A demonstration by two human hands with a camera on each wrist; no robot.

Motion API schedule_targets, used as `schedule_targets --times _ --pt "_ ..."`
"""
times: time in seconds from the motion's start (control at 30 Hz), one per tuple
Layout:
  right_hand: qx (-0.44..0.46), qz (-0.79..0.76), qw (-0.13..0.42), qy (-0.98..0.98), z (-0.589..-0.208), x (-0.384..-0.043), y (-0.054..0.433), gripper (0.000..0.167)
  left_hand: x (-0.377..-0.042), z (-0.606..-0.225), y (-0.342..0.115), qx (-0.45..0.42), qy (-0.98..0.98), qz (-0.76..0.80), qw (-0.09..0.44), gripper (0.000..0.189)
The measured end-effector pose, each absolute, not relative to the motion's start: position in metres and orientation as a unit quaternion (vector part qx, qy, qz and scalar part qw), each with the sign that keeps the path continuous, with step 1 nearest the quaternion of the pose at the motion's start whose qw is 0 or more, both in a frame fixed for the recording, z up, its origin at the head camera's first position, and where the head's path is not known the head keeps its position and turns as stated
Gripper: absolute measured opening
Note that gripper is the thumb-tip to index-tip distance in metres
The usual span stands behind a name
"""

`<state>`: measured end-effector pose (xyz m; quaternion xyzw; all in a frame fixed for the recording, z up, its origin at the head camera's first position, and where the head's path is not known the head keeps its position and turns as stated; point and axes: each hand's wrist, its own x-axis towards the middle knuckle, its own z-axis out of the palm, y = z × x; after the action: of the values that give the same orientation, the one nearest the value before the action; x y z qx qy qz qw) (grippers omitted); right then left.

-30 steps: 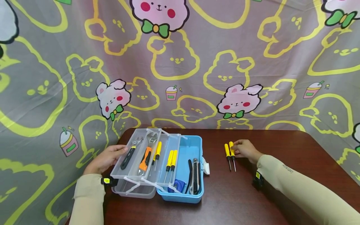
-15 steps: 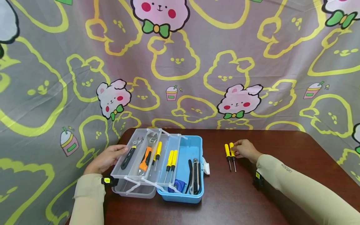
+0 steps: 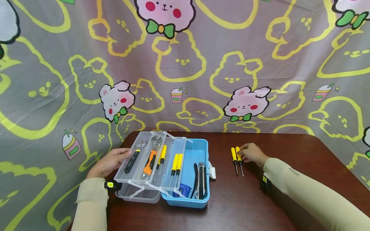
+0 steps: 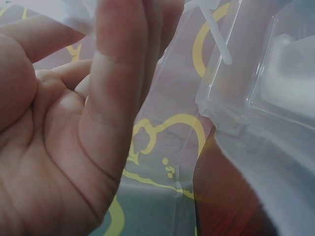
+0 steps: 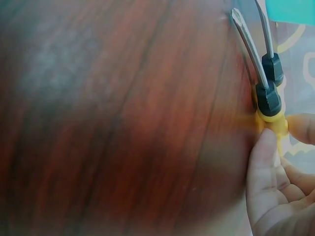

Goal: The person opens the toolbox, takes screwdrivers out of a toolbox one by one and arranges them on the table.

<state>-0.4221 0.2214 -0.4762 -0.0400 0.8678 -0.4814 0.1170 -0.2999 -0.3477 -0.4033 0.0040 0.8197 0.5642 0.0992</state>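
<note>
At the table (image 3: 245, 208), right hand (image 3: 253, 153) pinching yellow screwdriver (image 3: 240, 162), left hand (image 3: 108, 162) gripping clear tray (image 3: 141, 166) by edge

1. Toolbox (image 3: 189, 202) stands on the surface (image 3: 237, 202).
2. Left tray (image 3: 143, 160), with wrenches (image 3: 148, 163), and right tray (image 3: 170, 147), with screwdrivers (image 3: 174, 165), fan toward 9 o'clock.
3. Knife (image 3: 200, 181) inside at 5 o'clock.
4. Loose screwdrivers (image 3: 234, 160) at 3 o'clock; right-hand fingers (image 3: 245, 150) at their 2 o'clock.
5. Left-hand fingers (image 3: 123, 151) at left tray's 9 o'clock.

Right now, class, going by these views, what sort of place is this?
Probably a makeshift tabletop work spot: a cartoon-print cloth hangs behind a brown table bearing an open toolbox with tools.
</note>
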Motion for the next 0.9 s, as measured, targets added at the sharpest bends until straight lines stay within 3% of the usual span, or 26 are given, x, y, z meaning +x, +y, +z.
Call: schedule_targets --times 0.9 --pt "-0.047 -0.458 0.123 0.879 -0.4781 -0.4259 0.2224 0.043 -0.2968 -0.4055 -0.3489 0.012 0.815 0.571 0.094 0.059"
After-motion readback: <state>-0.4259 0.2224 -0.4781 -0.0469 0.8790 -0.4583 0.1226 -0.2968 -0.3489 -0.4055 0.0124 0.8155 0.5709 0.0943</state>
